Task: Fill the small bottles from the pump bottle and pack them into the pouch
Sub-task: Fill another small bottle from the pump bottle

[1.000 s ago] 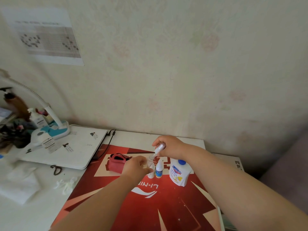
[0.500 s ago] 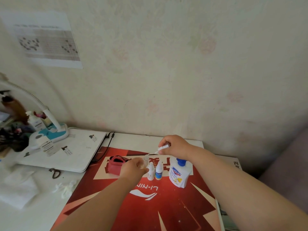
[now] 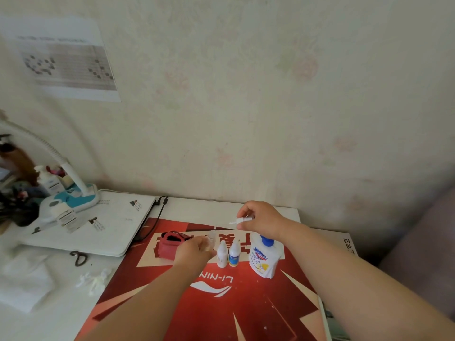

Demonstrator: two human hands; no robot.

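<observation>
My left hand grips a small clear bottle whose open neck shows just above my fingers. Lifted above and to the right of it, my right hand pinches that bottle's white spray top. Two small white bottles stand upright side by side on the red board. The white pump bottle with a blue collar stands to their right, under my right wrist. A red pouch lies open to the left, partly behind my left hand.
A white laptop with a desk lamp base on it lies at the left. A black cable runs along the laptop's edge. Scissors and crumpled tissue lie on the white table. The wall is close behind.
My right hand has lifted the white spray top up and away to the right from the clear bottle in my left hand. The left hand stays in place.
</observation>
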